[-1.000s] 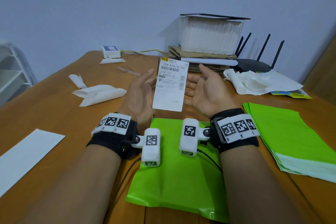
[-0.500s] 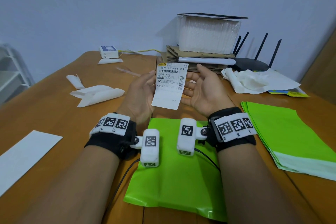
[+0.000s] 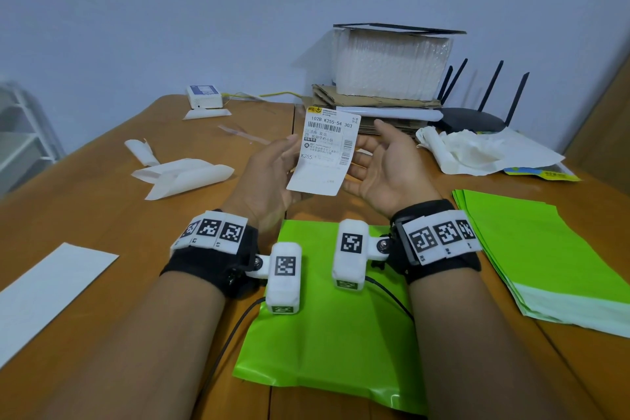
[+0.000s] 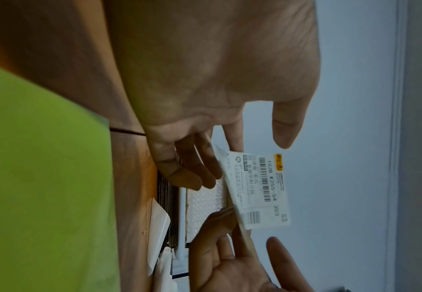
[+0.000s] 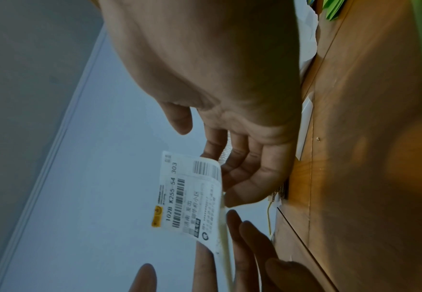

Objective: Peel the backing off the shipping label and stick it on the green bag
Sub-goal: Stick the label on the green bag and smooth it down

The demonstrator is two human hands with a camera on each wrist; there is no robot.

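A white shipping label (image 3: 325,153) with barcodes is held upright in the air, printed side facing me. My left hand (image 3: 269,174) and right hand (image 3: 385,167) flank it, palms facing each other. Nearly straight fingers touch its back and side edges, and both thumbs stand free. The left wrist view shows the label (image 4: 257,189) resting against the left fingers (image 4: 197,170). In the right wrist view the label (image 5: 192,197) leans on the right fingers (image 5: 249,177). The green bag (image 3: 327,327) lies flat on the table beneath my wrists.
A stack of green bags (image 3: 545,249) lies to the right. Peeled white backing papers (image 3: 184,177) and a white sheet (image 3: 44,293) lie to the left. Crumpled paper (image 3: 477,153), a router (image 3: 474,119), and cardboard with bubble wrap (image 3: 388,68) line the far edge.
The label has tilted a little, its lower end swinging to the left. Both hands stay beside it in nearly the same place.
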